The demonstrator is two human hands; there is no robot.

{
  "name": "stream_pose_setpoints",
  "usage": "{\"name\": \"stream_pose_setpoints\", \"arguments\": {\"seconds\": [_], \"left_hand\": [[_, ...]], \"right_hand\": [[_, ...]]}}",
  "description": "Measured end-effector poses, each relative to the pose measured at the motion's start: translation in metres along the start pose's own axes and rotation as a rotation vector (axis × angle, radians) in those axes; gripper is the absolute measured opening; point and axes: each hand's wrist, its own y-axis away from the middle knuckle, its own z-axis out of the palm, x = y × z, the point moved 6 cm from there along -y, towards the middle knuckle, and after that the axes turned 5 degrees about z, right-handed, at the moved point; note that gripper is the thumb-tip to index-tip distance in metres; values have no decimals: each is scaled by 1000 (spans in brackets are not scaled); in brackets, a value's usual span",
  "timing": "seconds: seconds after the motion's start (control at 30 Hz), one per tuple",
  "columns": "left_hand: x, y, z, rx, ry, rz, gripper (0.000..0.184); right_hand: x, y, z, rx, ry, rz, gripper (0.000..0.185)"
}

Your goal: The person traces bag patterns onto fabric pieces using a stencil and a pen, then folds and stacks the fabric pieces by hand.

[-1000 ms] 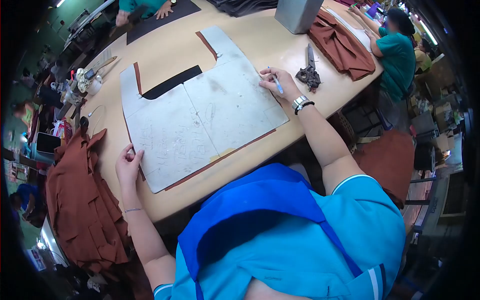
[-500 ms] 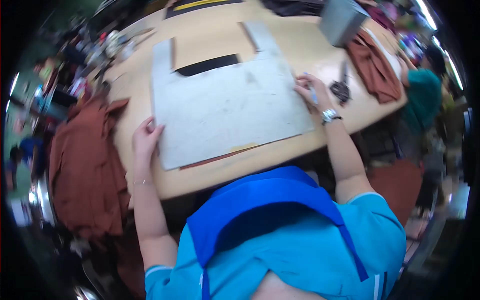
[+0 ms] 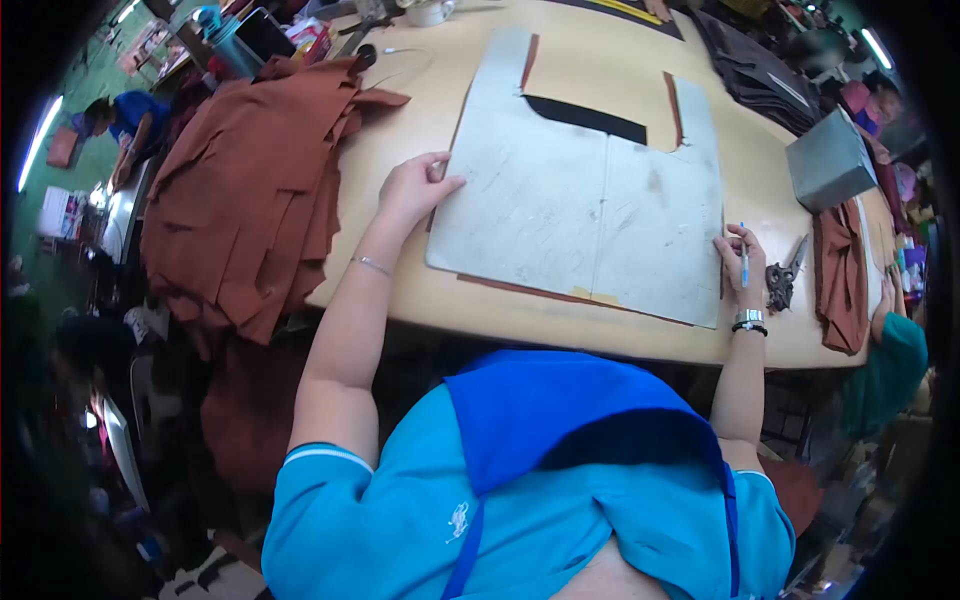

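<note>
A large grey-white pattern board [image 3: 570, 200] with a U-shaped cutout lies on the table. Brown cloth [image 3: 560, 292] shows along its lower edge and a black piece [image 3: 590, 117] inside the cutout. My left hand [image 3: 415, 190] pinches the board's left edge between thumb and fingers. At the right edge is my right hand [image 3: 741, 262], its fingers curled round a light blue pen [image 3: 744, 255] and its fingertips at the board. Whether any cloth is pinched along with the board on the left cannot be seen.
Dark-handled scissors [image 3: 787, 276] lie right of my right hand, beside folded brown cloth [image 3: 842, 275] and a grey metal block [image 3: 832, 160]. A big brown cloth pile [image 3: 250, 190] hangs over the table's left side. A co-worker in a green top [image 3: 888, 365] is at the far right.
The view has swung left, so the board and both hands appear farther right and the brown pile shows more fully. My hands remain at the board's edges, the pen still in the right one.
</note>
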Motion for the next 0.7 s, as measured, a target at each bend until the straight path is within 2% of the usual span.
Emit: {"name": "stream_pose_setpoints", "arguments": {"seconds": [0.07, 0.1, 0.13, 0.17, 0.2, 0.27, 0.33, 0.4, 0.53, 0.6, 0.7], "left_hand": [[6, -2, 0, -19, -69, -3, 54], [19, -3, 0, 20, -117, 52, 53], [33, -2, -2, 61, -163, 104, 53], [51, -5, -4, 104, -210, 151, 52], [70, -12, 1, 44, -208, 181, 47], [106, -29, 23, -26, -135, 333, 48], [138, -45, 47, -96, -132, 457, 47], [161, -61, 74, -159, -196, 557, 44], [180, -87, 106, -288, -293, 606, 45], [184, -91, 107, -342, -343, 594, 46], [182, -94, 109, -365, -353, 586, 46]], "right_hand": [[-8, 2, -7, 12, 29, -4, 34], [-13, 5, -5, 70, -159, 27, 30], [-28, 11, 1, 90, -496, 94, 31], [-28, 4, 0, 75, -559, 138, 38], [-24, -6, 3, 93, -672, 48, 39], [-33, -21, 14, 33, -661, 31, 48], [-64, -25, 33, 86, -501, 4, 53], [-87, -32, 58, 33, -462, -54, 33], [-128, -37, 95, -55, -467, -77, 28], [-128, -46, 111, -98, -582, -70, 28], [-126, -60, 127, -104, -529, -119, 26]]}}
